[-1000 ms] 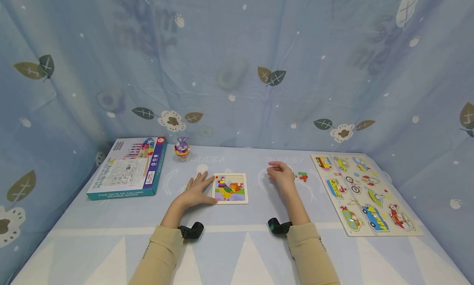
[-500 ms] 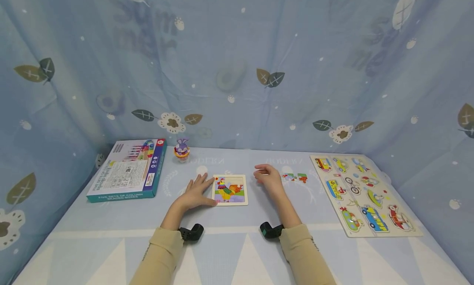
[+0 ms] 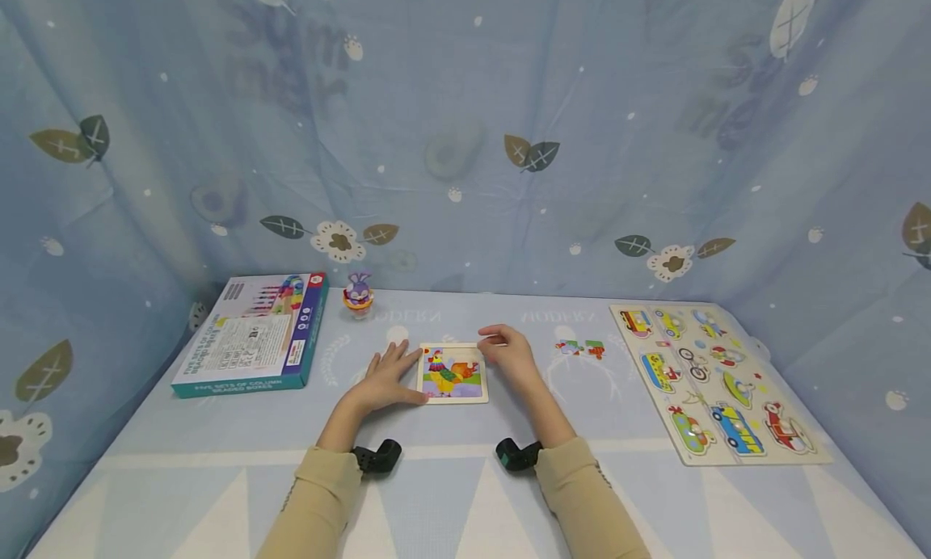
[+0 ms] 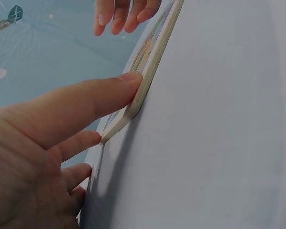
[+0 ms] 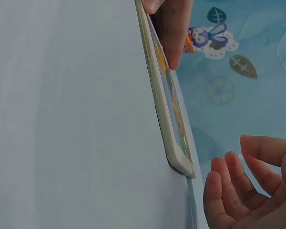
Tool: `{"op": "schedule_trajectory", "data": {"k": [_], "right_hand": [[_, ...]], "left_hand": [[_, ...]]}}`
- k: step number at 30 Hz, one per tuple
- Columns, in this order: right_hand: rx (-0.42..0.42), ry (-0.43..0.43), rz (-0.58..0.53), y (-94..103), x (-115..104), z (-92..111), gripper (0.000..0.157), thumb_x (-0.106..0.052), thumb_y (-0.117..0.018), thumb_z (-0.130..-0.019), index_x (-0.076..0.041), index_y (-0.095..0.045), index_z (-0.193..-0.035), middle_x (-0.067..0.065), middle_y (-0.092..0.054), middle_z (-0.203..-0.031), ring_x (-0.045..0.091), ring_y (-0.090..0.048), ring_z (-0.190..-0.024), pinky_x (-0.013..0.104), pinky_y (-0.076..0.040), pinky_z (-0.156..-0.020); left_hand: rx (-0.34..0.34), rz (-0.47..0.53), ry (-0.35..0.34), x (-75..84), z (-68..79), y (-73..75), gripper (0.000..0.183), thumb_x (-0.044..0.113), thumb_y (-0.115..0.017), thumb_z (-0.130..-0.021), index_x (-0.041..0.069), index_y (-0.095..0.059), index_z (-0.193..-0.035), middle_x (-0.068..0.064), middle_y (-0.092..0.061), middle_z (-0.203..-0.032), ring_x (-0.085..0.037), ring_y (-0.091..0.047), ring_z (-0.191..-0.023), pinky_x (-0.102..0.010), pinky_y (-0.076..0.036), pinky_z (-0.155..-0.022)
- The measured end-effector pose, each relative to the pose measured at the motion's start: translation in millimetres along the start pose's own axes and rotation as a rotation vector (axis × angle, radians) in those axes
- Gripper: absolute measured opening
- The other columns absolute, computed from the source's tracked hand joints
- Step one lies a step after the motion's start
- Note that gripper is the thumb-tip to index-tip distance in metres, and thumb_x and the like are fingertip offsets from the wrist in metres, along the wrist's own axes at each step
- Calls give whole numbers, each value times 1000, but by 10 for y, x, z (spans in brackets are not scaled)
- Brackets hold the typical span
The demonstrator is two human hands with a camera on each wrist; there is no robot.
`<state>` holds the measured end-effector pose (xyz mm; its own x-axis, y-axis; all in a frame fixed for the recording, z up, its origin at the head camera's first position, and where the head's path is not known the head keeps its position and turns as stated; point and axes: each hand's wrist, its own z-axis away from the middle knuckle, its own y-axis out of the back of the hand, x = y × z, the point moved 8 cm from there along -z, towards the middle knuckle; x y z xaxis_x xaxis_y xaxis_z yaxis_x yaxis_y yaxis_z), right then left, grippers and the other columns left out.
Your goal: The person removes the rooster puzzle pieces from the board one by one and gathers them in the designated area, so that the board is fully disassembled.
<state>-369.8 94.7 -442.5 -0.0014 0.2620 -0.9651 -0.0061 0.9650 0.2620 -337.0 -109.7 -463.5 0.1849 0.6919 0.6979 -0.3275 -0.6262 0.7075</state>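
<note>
A small square wooden jigsaw puzzle (image 3: 452, 373) with a rooster picture lies on the table; a pale strip shows along its top. My left hand (image 3: 385, 379) rests at its left side, fingers spread, and in the left wrist view the thumb (image 4: 102, 98) touches the puzzle's edge. At the upper right corner hovers my right hand (image 3: 507, 355), fingers loosely bent. Nothing shows between its fingers (image 5: 238, 179) in the right wrist view. Farther right, two small puzzle pieces, one light blue and red (image 3: 567, 347), one green and red (image 3: 595, 349), lie side by side.
On the left lies a teal and white box (image 3: 247, 333), with a purple rabbit figure (image 3: 358, 294) beside it near the back edge. A wooden vehicle puzzle board (image 3: 716, 381) covers the right side. A patterned blue curtain (image 3: 465, 139) surrounds the table.
My right hand has moved left from beside the loose pieces to the puzzle's upper right corner, uncovering the light blue piece. The left hand has stayed in place.
</note>
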Motion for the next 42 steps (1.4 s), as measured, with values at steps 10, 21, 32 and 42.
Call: {"op": "schedule_trajectory", "data": {"k": [10, 21, 32, 42], "right_hand": [[-61, 21, 102, -197, -38, 20, 23, -8, -63, -84, -1, -65, -105, 12, -62, -91, 17, -57, -73, 26, -48, -65], [-131, 72, 341, -430, -138, 30, 11, -11, -65, -84, -6, -69, -93, 6, -61, -84, 16, -53, -74, 26, -47, -65], [-128, 146, 779, -644, -242, 51, 18, -29, -72, -79, -18, -75, -93, 2, -55, -80, 20, -49, -78, 31, -38, -65], [-141, 144, 767, -689, -246, 29, 10, -25, -73, -79, -18, -70, -84, 1, -56, -82, 20, -48, -79, 32, -39, -68]], "left_hand": [[-13, 9, 13, -10, 11, -13, 85, 26, -75, -72, 2, -33, -142, -23, -8, -152, -40, 3, -139, -53, 8, -110], [-12, -4, 17, 0, 2, 5, 87, 27, -74, -73, 3, -30, -144, -22, -8, -153, -38, 3, -140, -52, 8, -110], [-12, -5, 4, 6, -2, 13, 86, 27, -75, -73, 1, -31, -143, -23, -9, -152, -39, 3, -139, -53, 8, -110], [-15, 1, 4, 14, -4, 22, 86, 27, -75, -73, 1, -32, -143, -23, -9, -152, -39, 3, -140, -53, 8, -109]]}}
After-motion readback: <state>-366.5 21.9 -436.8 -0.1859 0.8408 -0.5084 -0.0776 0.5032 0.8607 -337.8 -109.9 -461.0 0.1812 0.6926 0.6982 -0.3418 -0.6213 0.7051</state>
